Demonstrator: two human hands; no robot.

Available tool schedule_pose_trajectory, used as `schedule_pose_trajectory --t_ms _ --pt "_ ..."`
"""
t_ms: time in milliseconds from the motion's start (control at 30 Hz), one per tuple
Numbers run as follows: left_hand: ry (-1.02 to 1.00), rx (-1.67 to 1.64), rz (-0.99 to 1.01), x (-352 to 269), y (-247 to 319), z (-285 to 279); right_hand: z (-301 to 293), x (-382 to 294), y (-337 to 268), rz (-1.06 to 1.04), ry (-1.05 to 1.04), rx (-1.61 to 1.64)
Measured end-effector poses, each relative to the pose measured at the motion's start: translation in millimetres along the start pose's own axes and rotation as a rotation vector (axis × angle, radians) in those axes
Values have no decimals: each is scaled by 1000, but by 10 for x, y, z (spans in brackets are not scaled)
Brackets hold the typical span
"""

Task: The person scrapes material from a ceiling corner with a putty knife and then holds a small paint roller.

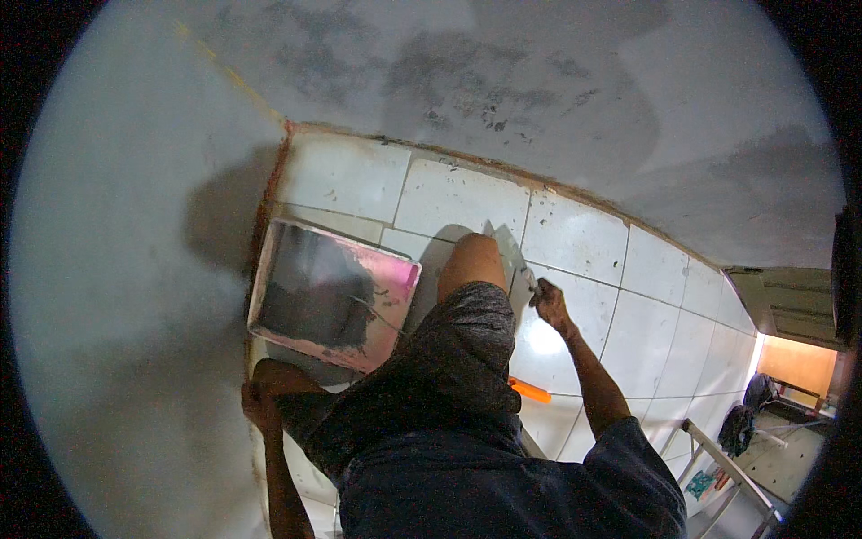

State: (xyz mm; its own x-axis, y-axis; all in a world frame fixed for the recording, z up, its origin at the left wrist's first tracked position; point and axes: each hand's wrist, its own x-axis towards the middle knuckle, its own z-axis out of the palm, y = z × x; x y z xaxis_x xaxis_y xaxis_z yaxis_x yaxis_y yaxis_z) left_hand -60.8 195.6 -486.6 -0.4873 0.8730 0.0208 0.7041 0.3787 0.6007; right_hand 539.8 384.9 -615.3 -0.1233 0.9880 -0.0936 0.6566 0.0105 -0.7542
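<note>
My right hand (551, 306) grips a small hand tool (528, 277), possibly a putty knife, over the floor beside my bent knee. Much of the tool's shape is unclear. My left hand (261, 407) is at my other knee, close to the left wall; its fingers are too dark to make out. Between my legs and the wall corner lies a rectangular pink tub (394, 306), with dark grey, wet-looking material (316, 290) covering most of its bottom. An orange handle (532, 389) sticks out from beside my thigh, and the rest of that object is hidden.
White floor tiles (572, 232) with dark specks run along a patchy grey wall (525, 87). The left wall (121, 222) meets it in a stained corner. At the right are a metal stepladder (731, 465), dark bundles (737, 428) and a door (784, 303).
</note>
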Motion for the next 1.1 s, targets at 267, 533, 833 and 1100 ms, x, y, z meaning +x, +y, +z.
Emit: schedule_pose_trajectory --t_ms 267,533,833,1100 --pt "336 396 -134 -624 -716 203 -701 785 -991 -149 141 -213" --pt "266 464 -482 -563 -711 260 -1118 1502 -1530 -315 292 -427" --pt "369 149 -356 -404 -287 192 -1138 1666 -1548 -184 329 -440" --pt "389 110 -413 -506 -429 212 -1150 1740 -1682 -239 243 -474"
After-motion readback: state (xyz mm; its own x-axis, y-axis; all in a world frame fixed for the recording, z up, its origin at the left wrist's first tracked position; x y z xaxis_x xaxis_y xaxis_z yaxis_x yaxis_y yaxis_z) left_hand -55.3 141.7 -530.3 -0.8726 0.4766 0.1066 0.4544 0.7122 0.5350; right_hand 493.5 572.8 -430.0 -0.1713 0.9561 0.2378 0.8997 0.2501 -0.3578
